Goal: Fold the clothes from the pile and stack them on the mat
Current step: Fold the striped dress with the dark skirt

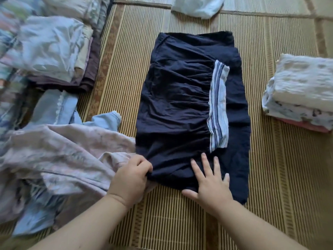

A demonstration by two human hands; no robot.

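Dark navy cloth garment lies partly folded & flat on the striped woven straw mat, long axis running away from the person, surface wrinkled. A white-and-blue striped fabric band shows along the garment's right half, w/ navy cloth on both sides of it. Left hand is at the garment's near-left corner: fingers curled, knuckles up, pinching a bunch of navy cloth at the edge. Right hand sits on the garment's near end, just right of the left hand: palm down, fingers straight & spread apart, pressing the cloth flat, thumb sticking out left along the near edge. The hands are near each other, not touching. Left of the garment, touching its near-left edge, is a loose crumpled pale pink-lilac patterned garment, part of the unfolded pile. A light blue denim piece lies beside it, farther from the person. Far-left of the navy garment is a folded stack w/ pale white cloth on top & beige, dark brownish layers under it. Stuff beyond that is too blurred to tell. Right of the navy garment, well apart, sits a folded stack topped by cream textured cloth, w/ pale printed layers & a reddish one at the bottom. Beyond the garment's far end lies a white crumpled item, cut off by the frame edge.
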